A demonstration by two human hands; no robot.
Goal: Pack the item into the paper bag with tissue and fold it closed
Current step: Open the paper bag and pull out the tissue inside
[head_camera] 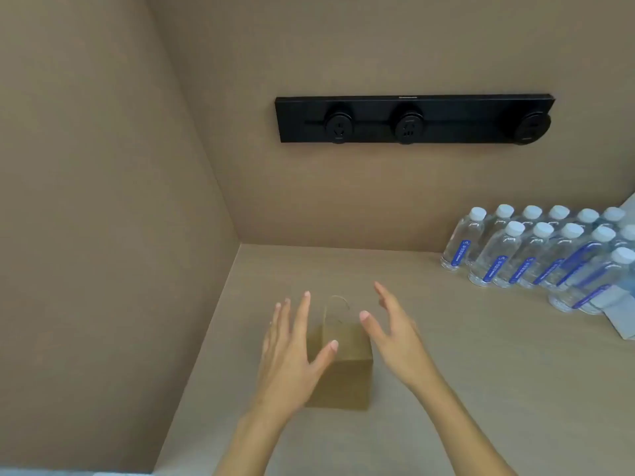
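A small brown paper bag [347, 365] with a twisted paper handle stands upright on the beige counter [464, 389], its top closed. My left hand [292, 355] hovers at the bag's left side, fingers spread, holding nothing; its thumb overlaps the bag's front. My right hand [391, 334] is open just right of the bag, fingers apart, empty. I see no tissue and no item; what is inside the bag is hidden.
Several clear water bottles [536, 249] with white caps and blue labels stand in rows at the right. A black socket rail [412, 118] is mounted on the back wall. A side wall [103, 235] closes the counter on the left.
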